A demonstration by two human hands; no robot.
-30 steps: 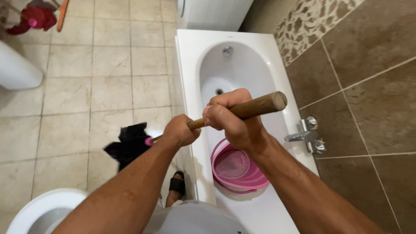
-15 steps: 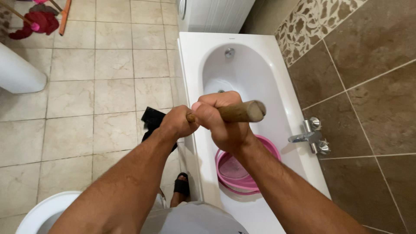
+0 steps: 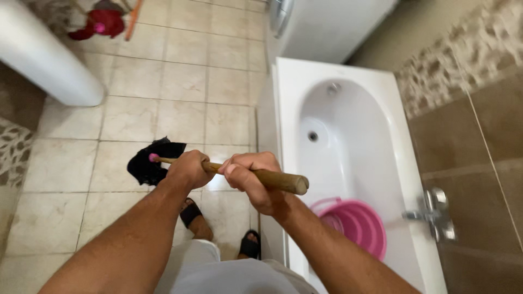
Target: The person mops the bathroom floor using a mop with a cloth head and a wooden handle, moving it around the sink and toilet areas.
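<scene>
— Since both hands are wrapped round the wooden handle (image 3: 248,173), where does the person's grip stand?

— The right hand (image 3: 255,179) has its fingers (image 3: 248,163) curled fully shut near the free butt end, and the left hand (image 3: 188,170) is closed round the shaft further down, toward the head. Neither shows any slack.

— And the working end?

— The black mop head (image 3: 150,162) lies on the tiled floor (image 3: 180,81), just past the left hand, with a small pink fitting where the handle joins it.

— What could go wrong close in?

— The person's feet, in black sandals (image 3: 190,212), stand right beside the bathtub (image 3: 348,141) wall. If the tiles are wet, which cannot be told from this view, a firm push could let a sandal slip.

— And the butt end?

— It sticks out over the tub rim. A hard pull back would likely swing it toward the pink bucket (image 3: 354,226) sitting in the tub, or toward the chrome tap (image 3: 436,215) on the wall beyond it.

— Further out?

— A long stroke might drive the head toward the white rounded fixture (image 3: 49,60) at the left, or the red and orange cleaning gear (image 3: 106,24) lying at the far edge of the floor, well apart for now.
</scene>
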